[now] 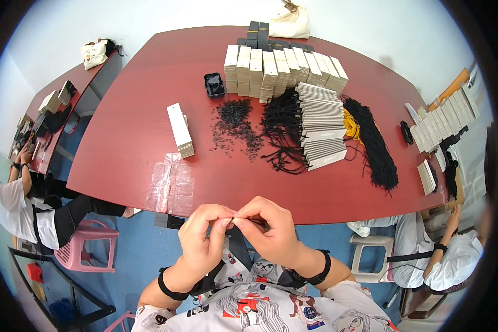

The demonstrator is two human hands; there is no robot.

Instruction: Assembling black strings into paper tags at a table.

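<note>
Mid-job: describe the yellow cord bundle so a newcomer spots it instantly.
On the red table, right of centre, pale cards lie in an overlapping row. Between them and the long black bundle sits the yellow cord bundle, its colour setting it apart from that black neighbour.

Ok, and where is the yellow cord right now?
In the head view, the yellow cord lies on the red table, right of centre, between the fanned white tags and the long bundle of black cords.

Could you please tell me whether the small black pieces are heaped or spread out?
Both: the small black pieces are densely heaped farther away and loosely scattered nearer on the red table.
</note>
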